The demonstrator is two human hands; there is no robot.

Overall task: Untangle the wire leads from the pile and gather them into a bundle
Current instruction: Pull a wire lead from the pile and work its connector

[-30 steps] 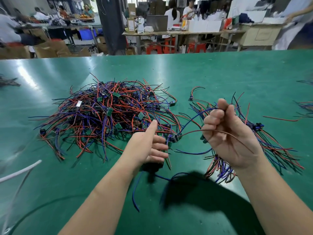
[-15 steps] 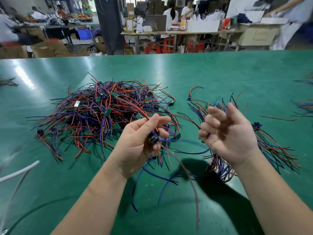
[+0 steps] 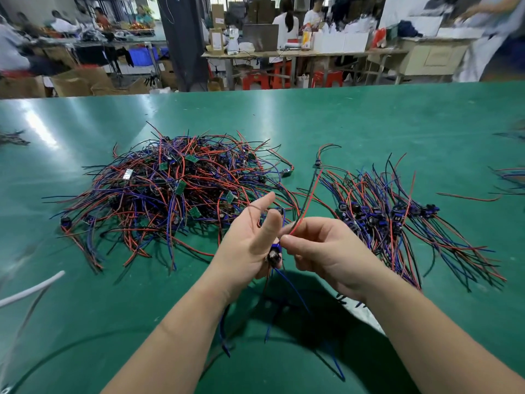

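Note:
A tangled pile of red, blue and black wire leads (image 3: 173,191) with small green boards lies on the green table, left of centre. A sorted bundle of leads (image 3: 397,220) lies fanned out to the right. Between them, above the table, my left hand (image 3: 250,245) holds one lead's blue and black component (image 3: 275,253) in its lower fingers, thumb and index finger raised. My right hand (image 3: 326,251) pinches that lead's red and black wires (image 3: 308,200), which stick up and away. Its blue wires hang down below my hands.
A white cable (image 3: 31,288) crosses the table's left edge. More loose leads (image 3: 508,177) lie at the far right, and a single red wire (image 3: 468,198) beside the bundle. Behind the green table (image 3: 369,123) stand workbenches, boxes, red stools and people.
My right hand moved left to meet my left hand and took hold of the lead's red and black wires. The lead now stands upright between both hands.

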